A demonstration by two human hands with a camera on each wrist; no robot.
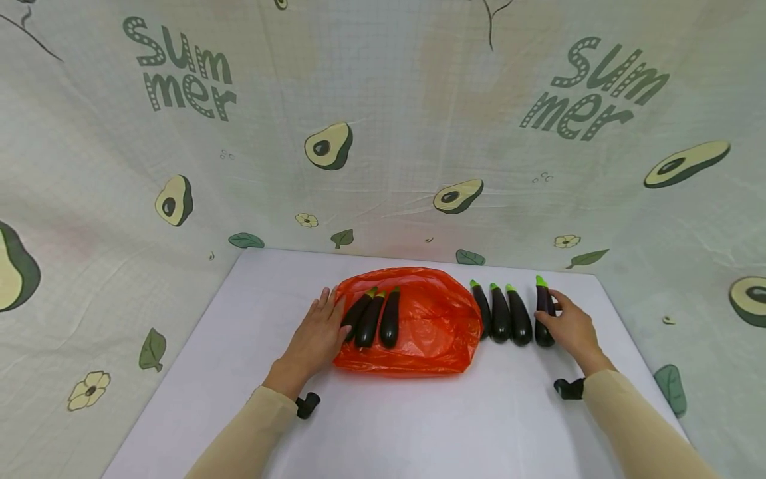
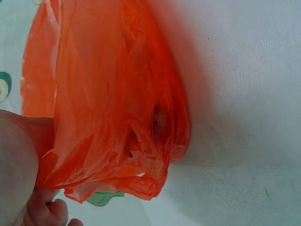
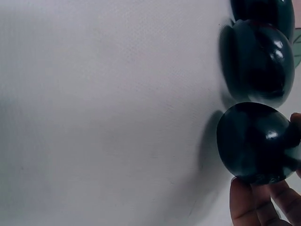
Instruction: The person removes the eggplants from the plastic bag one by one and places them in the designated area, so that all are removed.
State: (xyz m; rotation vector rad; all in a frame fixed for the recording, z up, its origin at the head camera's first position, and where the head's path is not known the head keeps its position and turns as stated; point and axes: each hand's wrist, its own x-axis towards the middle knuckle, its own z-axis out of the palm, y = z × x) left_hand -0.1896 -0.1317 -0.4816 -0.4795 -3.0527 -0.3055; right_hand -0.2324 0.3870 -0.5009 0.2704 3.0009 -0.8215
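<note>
My left hand (image 1: pixel 320 327) holds the left edge of a red plastic bag (image 1: pixel 431 352), the film running between thumb and fingers. In the left wrist view the crumpled side of the bag (image 2: pixel 94 94) covers part of the thumb. Three dark, glossy eggplants with bright green tops lie at the bag's left part, one of them an eggplant (image 1: pixel 390 319) beside bare red film. My right hand (image 1: pixel 571 327) grips another eggplant (image 3: pixel 254 141) round its sides, its green top pointing away. Fingertips show beneath it in the right wrist view.
Right of the bag, three more eggplants lie side by side, among them a middle eggplant (image 1: pixel 500 316); the leftmost is against the bag's edge. Everything rests on a white table (image 1: pixel 419 432). A cloth (image 1: pixel 383 100) printed with avocados hangs behind and at the sides.
</note>
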